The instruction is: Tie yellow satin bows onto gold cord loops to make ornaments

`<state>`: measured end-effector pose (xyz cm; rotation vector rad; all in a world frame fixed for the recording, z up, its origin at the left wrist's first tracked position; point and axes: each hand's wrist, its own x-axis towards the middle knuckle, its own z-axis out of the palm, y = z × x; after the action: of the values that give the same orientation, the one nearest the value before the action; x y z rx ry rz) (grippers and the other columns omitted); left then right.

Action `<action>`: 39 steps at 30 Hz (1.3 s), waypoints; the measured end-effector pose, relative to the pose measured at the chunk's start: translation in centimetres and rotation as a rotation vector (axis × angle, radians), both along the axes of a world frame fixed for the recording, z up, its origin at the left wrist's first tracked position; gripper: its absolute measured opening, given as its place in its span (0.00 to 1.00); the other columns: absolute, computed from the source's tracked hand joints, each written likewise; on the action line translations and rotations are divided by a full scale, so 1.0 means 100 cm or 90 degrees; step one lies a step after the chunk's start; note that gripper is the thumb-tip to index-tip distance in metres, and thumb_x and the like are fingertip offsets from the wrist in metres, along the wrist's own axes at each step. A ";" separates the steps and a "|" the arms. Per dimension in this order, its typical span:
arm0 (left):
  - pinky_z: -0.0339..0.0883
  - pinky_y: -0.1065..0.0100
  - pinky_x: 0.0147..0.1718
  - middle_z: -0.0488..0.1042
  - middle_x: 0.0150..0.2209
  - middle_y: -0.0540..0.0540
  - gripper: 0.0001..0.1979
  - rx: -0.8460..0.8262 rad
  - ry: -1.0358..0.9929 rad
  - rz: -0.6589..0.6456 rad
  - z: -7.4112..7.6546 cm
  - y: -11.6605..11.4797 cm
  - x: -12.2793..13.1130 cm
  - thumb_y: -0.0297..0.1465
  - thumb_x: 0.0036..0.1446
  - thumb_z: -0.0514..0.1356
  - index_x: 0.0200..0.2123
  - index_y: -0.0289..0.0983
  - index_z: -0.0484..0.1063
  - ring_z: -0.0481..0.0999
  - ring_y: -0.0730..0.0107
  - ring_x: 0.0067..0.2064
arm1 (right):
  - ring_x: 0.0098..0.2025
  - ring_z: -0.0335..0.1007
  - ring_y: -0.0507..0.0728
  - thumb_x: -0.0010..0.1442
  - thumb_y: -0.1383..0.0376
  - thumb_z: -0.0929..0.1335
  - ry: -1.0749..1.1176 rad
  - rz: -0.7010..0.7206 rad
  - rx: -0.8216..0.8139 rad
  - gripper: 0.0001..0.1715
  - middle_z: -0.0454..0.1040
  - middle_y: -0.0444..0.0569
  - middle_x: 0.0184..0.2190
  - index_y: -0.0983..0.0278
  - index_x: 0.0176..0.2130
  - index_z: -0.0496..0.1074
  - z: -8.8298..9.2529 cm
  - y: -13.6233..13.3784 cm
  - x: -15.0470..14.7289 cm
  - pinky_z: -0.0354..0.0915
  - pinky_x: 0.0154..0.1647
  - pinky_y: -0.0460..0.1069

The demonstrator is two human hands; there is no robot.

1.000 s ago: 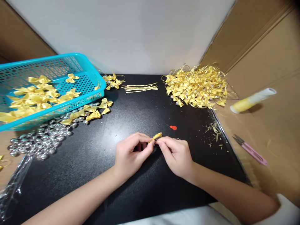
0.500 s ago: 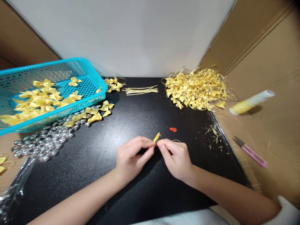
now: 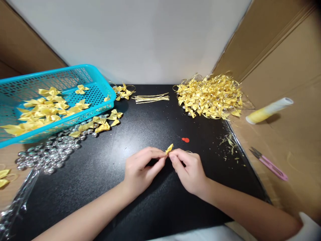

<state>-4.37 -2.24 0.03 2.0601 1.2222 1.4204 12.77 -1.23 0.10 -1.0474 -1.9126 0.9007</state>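
Above the black board's front half, my left hand (image 3: 142, 167) pinches a yellow ribbon bow (image 3: 170, 148) between thumb and forefinger. One loop of the bow sticks up past the fingertips; the rest is hidden. Close against it, my right hand (image 3: 189, 169) is closed in a pinch at the bow's base. A thin gold cord (image 3: 188, 152) shows just behind the right fingers, so that hand seems to grip its end. Whether a bead is between the fingertips cannot be made out. A small red piece (image 3: 185, 140) lies beyond the right hand.
A turquoise basket (image 3: 99, 75) of yellow bows stands at left, silver beads (image 3: 47, 154) before it. Cut gold cords (image 3: 151, 97) lie at the back. Finished bows (image 3: 210, 95) are heaped at back right. Pink thread snips (image 3: 269, 164) and a yellow-white tube (image 3: 269, 110) lie right.
Both hands stay almost in place, fingertips together. The bow's loop has turned slightly between them, and less of the gold cord shows behind the right hand. The view has shifted a little.
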 end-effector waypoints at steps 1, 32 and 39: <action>0.77 0.71 0.33 0.82 0.30 0.47 0.06 -0.003 0.002 0.005 0.000 0.000 0.000 0.21 0.55 0.64 0.33 0.36 0.76 0.81 0.71 0.31 | 0.23 0.68 0.49 0.68 0.68 0.59 0.000 0.011 -0.017 0.13 0.73 0.42 0.23 0.62 0.36 0.70 0.000 0.000 0.000 0.63 0.28 0.45; 0.74 0.73 0.31 0.80 0.30 0.47 0.07 -0.008 -0.010 -0.011 0.004 0.001 -0.002 0.20 0.55 0.62 0.35 0.36 0.76 0.80 0.72 0.31 | 0.30 0.69 0.51 0.64 0.65 0.64 0.162 0.046 -0.208 0.06 0.71 0.44 0.28 0.62 0.34 0.68 -0.011 0.005 0.004 0.68 0.34 0.47; 0.75 0.71 0.32 0.80 0.30 0.47 0.07 -0.004 0.009 -0.027 0.003 0.002 -0.001 0.21 0.56 0.61 0.35 0.37 0.76 0.80 0.71 0.32 | 0.34 0.72 0.52 0.59 0.68 0.68 0.210 -0.022 -0.225 0.04 0.73 0.46 0.30 0.63 0.32 0.74 -0.012 0.006 -0.002 0.71 0.36 0.47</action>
<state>-4.52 -2.05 0.32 2.0832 1.1799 1.3843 12.60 -0.66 -1.13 -1.0499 -1.4901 1.3345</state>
